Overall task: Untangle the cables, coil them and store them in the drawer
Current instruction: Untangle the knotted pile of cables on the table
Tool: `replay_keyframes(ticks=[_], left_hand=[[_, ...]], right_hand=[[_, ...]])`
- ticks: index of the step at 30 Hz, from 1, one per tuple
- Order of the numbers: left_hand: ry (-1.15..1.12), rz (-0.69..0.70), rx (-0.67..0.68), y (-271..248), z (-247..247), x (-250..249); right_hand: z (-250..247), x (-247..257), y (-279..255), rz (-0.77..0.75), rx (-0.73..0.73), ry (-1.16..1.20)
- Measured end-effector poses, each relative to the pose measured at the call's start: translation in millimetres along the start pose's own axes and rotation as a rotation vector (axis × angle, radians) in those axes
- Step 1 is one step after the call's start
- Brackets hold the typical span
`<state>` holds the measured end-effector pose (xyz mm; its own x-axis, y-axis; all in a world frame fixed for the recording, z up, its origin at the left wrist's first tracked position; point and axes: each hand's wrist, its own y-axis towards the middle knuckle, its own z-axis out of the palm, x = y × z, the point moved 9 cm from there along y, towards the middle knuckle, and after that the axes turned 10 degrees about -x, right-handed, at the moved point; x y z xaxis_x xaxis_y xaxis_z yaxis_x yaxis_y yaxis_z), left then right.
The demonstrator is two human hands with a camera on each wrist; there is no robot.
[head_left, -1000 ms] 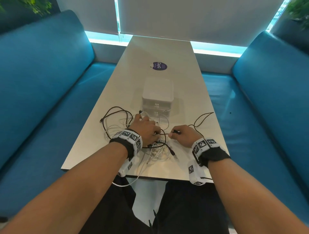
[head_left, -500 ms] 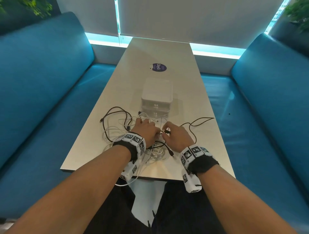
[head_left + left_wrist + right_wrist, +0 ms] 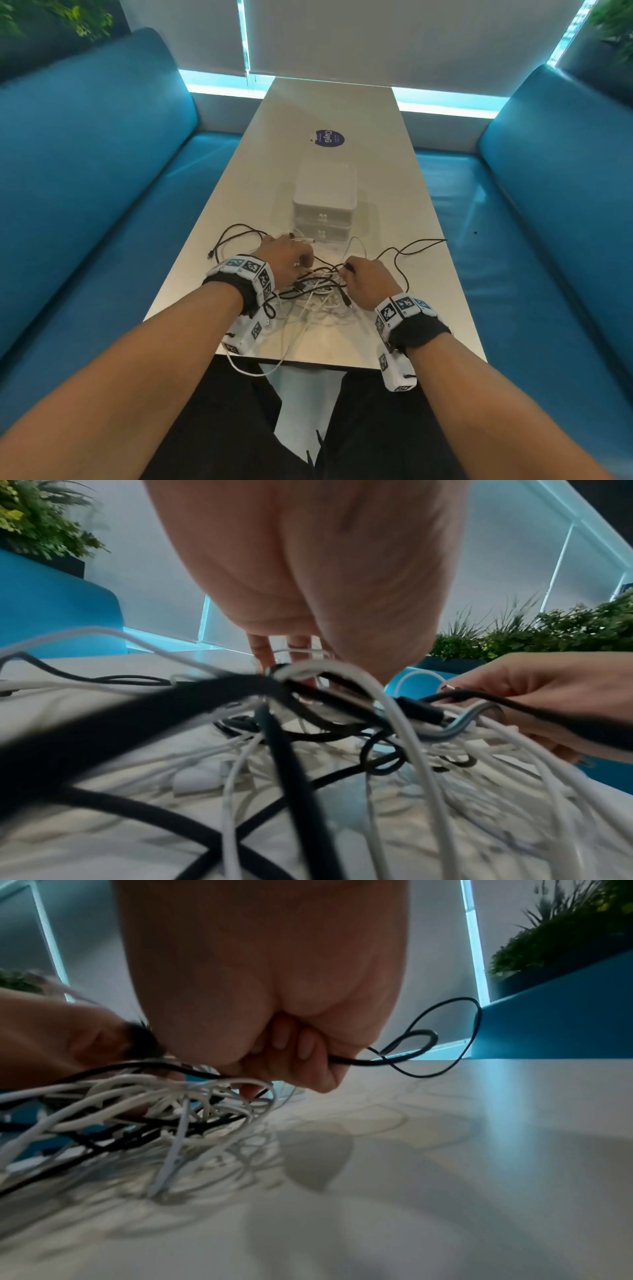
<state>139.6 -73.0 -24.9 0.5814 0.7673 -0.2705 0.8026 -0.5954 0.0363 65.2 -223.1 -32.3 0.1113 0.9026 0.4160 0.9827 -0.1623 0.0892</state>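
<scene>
A tangle of black and white cables [image 3: 317,291] lies on the near end of the pale table [image 3: 404,205], just in front of a small white two-drawer box [image 3: 324,197] with both drawers closed. My left hand [image 3: 306,263] reaches down into the tangle's far left side, its fingertips [image 3: 263,653] and thumb pinching strands there. My right hand [image 3: 347,270] is fisted at the tangle's right side and grips a thin black cable [image 3: 377,1062]. That black cable [image 3: 424,242] trails in loops to the right across the table. One white cable [image 3: 253,371] hangs over the near table edge.
Blue sofas [image 3: 85,171] flank the table on both sides. A round dark sticker [image 3: 329,137] sits beyond the drawer box. Another black cable end [image 3: 219,245] loops out to the left of the tangle. Plants [image 3: 555,942] stand behind the sofa backs.
My right hand has moved left and forward toward the left hand, carrying the black cable, whose loop on the right has shifted. The left hand has edged slightly forward over the tangle.
</scene>
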Motion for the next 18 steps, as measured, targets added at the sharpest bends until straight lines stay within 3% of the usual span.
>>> replay_keyframes(ticks=[9,14,18], left_hand=[[0.113,-0.025,0.063,-7.7,4.0,-21.1],[0.062,-0.104,0.042,-2.4,1.3,-26.6],[0.034,-0.081,0.038,0.6,-3.8,-33.4]], right_hand=[[-3.0,-1.1,-2.9,-0.022,-0.039,-0.022],[-2.9,-0.2,-2.2,-0.021,-0.054,-0.006],[-2.9,3.5,-0.7,-0.033,-0.060,-0.011]])
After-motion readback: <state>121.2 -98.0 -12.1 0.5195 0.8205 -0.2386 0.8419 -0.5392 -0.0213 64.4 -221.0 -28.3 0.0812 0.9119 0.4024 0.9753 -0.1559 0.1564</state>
